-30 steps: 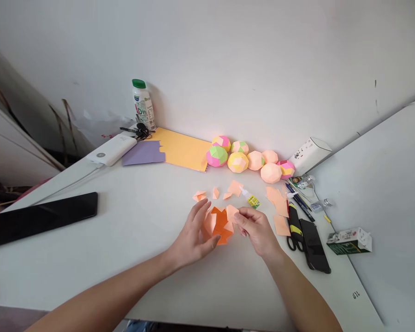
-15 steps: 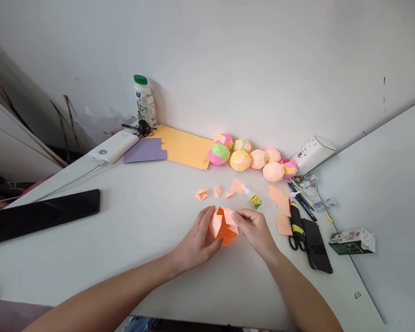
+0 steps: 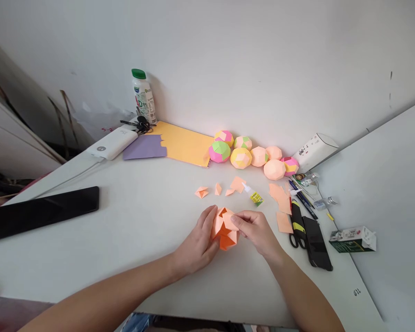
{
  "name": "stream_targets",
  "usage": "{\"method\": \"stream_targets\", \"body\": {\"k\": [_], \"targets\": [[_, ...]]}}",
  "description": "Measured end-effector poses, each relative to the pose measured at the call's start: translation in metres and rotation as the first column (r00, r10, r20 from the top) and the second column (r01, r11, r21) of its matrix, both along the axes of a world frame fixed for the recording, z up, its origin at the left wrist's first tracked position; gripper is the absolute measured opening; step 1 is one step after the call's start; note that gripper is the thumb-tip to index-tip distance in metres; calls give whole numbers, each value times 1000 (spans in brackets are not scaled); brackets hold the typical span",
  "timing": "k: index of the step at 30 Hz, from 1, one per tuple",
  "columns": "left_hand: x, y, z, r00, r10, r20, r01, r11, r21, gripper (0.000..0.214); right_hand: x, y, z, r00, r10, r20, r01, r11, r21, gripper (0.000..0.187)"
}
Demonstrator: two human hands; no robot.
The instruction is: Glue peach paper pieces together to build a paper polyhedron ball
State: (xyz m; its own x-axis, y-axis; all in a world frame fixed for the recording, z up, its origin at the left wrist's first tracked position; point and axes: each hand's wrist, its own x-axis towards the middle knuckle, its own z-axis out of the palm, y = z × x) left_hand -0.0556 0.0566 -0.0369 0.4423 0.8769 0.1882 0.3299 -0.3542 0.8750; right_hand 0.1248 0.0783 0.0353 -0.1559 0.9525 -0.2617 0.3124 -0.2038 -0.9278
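A half-built orange and peach paper ball (image 3: 225,228) rests on the white table (image 3: 131,230) between my hands. My left hand (image 3: 197,243) cups its left side, fingers curled round it. My right hand (image 3: 256,230) pinches a peach flap on its top right. Loose folded peach paper pieces (image 3: 217,189) lie just beyond, next to a small glue bottle (image 3: 252,195). More peach paper squares (image 3: 281,204) lie to the right.
Several finished paper balls (image 3: 249,157) line the wall. Scissors (image 3: 296,225), a dark phone (image 3: 317,243), pens and a small carton (image 3: 352,240) lie at right. Yellow and purple sheets (image 3: 166,145), a power bank (image 3: 112,143), keys and a bottle (image 3: 143,97) sit at back left; a black slab (image 3: 41,213) at left.
Both hands closed in on the paper ball. The left went from spread open beside it to cupping it, and the right pressed the peach piece onto it.
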Motion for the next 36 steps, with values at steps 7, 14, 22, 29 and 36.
{"method": "stream_targets", "body": {"k": [7,14,22,29,36], "targets": [[0,-2,0,1000,12,-10,-12,1000,-2,74,0,-3,3,997,-22,79,20,999,29,31],[2,-3,-6,1000,17,-20,-15,998,66,73,1,-4,3,998,10,56,-8,999,-33,33],[4,-4,-8,996,27,-80,-11,982,189,76,1,-4,3,1000,19,-9,-20,995,-101,34],[5,-5,-11,992,49,-118,-11,953,302,78,-5,-9,4,999,47,-1,-47,995,-90,33],[5,-6,-10,989,59,-132,-9,936,353,80,-7,-11,4,998,45,32,-43,997,-63,34]]}}
